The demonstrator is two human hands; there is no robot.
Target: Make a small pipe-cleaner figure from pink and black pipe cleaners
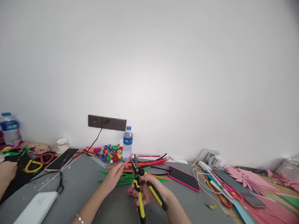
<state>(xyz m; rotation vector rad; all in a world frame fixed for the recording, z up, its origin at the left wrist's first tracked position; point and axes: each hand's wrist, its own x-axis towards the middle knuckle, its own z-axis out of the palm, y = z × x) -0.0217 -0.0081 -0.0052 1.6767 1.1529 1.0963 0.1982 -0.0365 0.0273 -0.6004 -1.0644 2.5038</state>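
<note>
Grey table surface [93,186] runs along a plain white wall, and on it the two hands work near the middle. The right hand [149,193] is closed around the two yellow-and-black handles of a pair of metal snips [140,183]; the handles stand apart and the short dark blades at the top are open. The left hand [114,175] pinches a thin pink fuzzy pipe cleaner [127,160] between thumb and fingertips, fingers together on it, and its free end lies right at the open blades. I cannot tell whether the blades touch it.

Just behind the snips lies a loose pile of green and orange pipe cleaners [126,179]. To the right of the snips rests a phone in a pink case [183,178], screen up. Behind the snips, against the wall, stands a small clear plastic water bottle with a blue cap [127,142], beside some small colourful pipe-cleaner figures [113,153]. Far to the left of the snips, another person's hand [7,172] rests at the table edge.
</note>
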